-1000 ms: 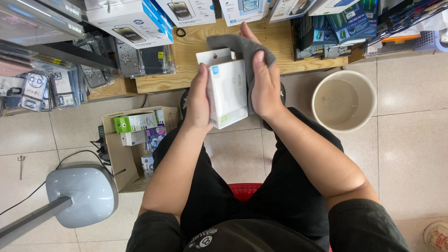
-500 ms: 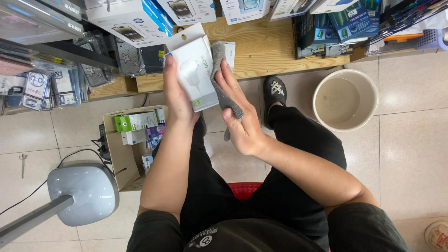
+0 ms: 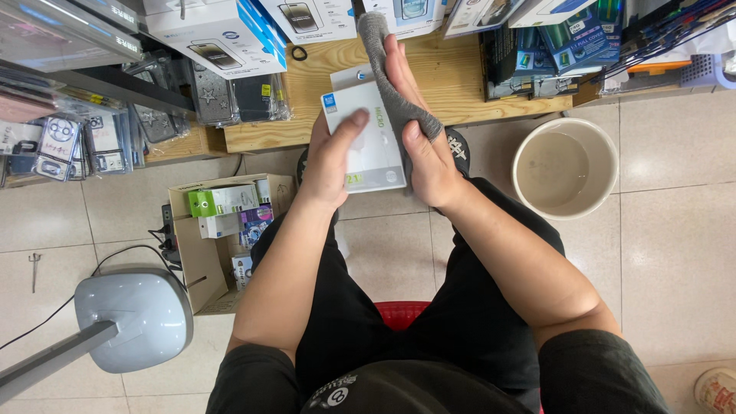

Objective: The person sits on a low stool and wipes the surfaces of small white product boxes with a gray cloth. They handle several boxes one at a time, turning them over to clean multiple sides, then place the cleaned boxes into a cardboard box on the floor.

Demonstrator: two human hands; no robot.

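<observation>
White cardboard fills the middle of the head view: we hold a small flat box (image 3: 366,138) up in front of us, above our knees and just ahead of the wooden shelf (image 3: 452,80). Our left hand (image 3: 331,159) has its grip closed on the box's left edge, thumb lying across the front face and fingers hidden behind it. Our right hand (image 3: 420,126) presses a grey cloth (image 3: 391,84) flat against the box's right side, palm open, with the cloth draped over the fingers and running up past the box's top edge; this grip is a loose hold on the cloth between palm and thumb rather than a tight fist. We sit on a red stool (image 3: 402,313), legs in black shorts, one black shoe (image 3: 458,147) showing just under the right wrist. To the right, well apart from the hands, stands a round beige bucket (image 3: 566,165) on the tiled floor. To the left, an open cardboard carton (image 3: 201,238) holds small coloured packages, and near it sits the grey base of a fan (image 3: 134,318). More boxed goods crowd the shelf above.
</observation>
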